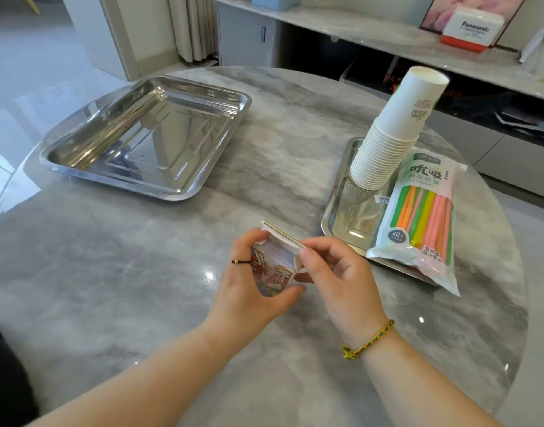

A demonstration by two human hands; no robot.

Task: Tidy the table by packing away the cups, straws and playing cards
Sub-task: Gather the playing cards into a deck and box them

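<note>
L hand (246,283) grips card box (272,272), R hand (336,272) pinches its flap (281,236), prob. open, cups (387,140) on tray (353,223)

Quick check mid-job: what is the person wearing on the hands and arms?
Both forearms are bare, with no sleeves in view. The left hand has a thin black band with a small yellow bead on one finger. The right hand wears nothing, but its wrist carries a braided bracelet in yellow, green and other colours, knotted at one end.
</note>
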